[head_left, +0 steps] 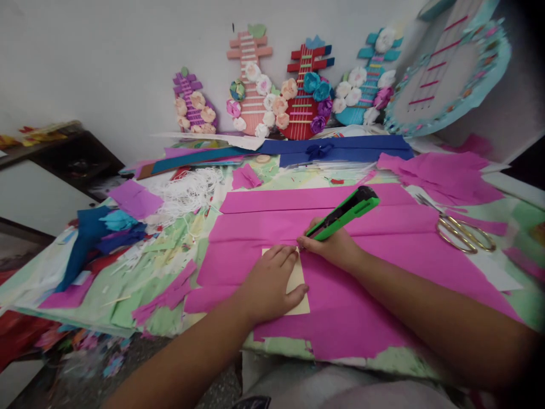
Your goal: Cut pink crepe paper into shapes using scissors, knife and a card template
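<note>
My right hand [334,244] is closed around a green utility knife [344,215] with a black end. Its tip points down at the upper right corner of a pale yellow card [298,304]. The card lies on a large sheet of pink crepe paper [357,295] with fold lines across it. Flat on the card rests my left hand [272,281], fingers stretched out and thumb spread to the right, covering much of it. The knife's blade is too small to make out.
Gold-handled scissors [466,232] lie at the right on the paper's edge. White string [187,193] is heaped at the left, near blue crepe scraps [85,244]. Several flower-decorated paper instruments, one of them red [304,108], lean on the back wall. Blue paper [340,150] lies before them.
</note>
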{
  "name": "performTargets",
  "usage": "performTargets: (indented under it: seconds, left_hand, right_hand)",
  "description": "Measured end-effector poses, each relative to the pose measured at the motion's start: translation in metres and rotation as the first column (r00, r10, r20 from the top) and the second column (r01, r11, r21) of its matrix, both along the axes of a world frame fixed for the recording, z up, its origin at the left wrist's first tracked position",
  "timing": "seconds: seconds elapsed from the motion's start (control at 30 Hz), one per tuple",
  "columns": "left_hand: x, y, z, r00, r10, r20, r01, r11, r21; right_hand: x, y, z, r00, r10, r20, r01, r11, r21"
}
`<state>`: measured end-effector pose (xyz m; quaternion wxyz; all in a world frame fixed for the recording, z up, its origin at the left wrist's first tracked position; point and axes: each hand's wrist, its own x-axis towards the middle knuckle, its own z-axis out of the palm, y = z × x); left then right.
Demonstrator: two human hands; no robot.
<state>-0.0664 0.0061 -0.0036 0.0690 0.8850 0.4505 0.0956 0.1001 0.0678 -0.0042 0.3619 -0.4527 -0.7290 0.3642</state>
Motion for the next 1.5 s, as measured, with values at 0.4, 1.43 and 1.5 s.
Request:
performTargets:
  seconds: [0.4, 1.43, 1.5]
  left_hand:
    - [0.000, 0.001, 0.001, 1.000, -0.006, 0.012, 0.006, 1.000, 0.008]
    - [0.002, -0.003, 0.000, 1.000, -0.003, 0.030, 0.002, 0.999, 0.040]
    - [0.002, -0.003, 0.000, 1.000, -0.004, 0.031, 0.003, 0.999, 0.034]
  right_hand:
    - [0.001, -0.002, -0.007, 0.999, 0.030, 0.015, -0.030, 0.998, 0.062]
    - [-0.002, -0.013, 0.003, 0.991, 0.052, 0.124, -0.071, 0.985, 0.156]
    - [-0.003, -0.013, 0.003, 0.990, 0.050, 0.134, -0.069, 0.988, 0.138]
